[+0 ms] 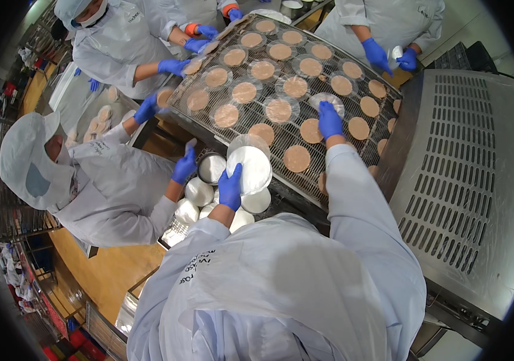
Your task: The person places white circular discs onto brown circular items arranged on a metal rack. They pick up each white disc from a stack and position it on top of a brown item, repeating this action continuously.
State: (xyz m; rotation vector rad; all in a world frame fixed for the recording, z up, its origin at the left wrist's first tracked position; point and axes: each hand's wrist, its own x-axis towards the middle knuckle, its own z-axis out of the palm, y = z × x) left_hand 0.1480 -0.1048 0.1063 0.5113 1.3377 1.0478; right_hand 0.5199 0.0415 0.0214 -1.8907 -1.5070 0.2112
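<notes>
My left hand (pixel 230 188) grips a stack of round white sheets (pixel 252 171) at the near left edge of a metal wire-mesh conveyor (pixel 284 136). Farther right, my right hand (pixel 330 120) reaches over the mesh, its fingers closed on the near edge of a thin, shiny round clear sheet (pixel 327 100). Whether a patty lies beneath that sheet is hard to see. Flat round pinkish-brown patties (pixel 296 159) lie in rows around it, many on the far and left parts sitting with clear round sheets that reach past their rims.
Below my left hand sit more white sheet stacks (pixel 257 201) and a round metal container (pixel 211 167). A co-worker (pixel 112 180) stands close on the left; others' gloved hands (pixel 172 66) work along the far left edge. A slotted metal cover (pixel 449 180) borders the right side.
</notes>
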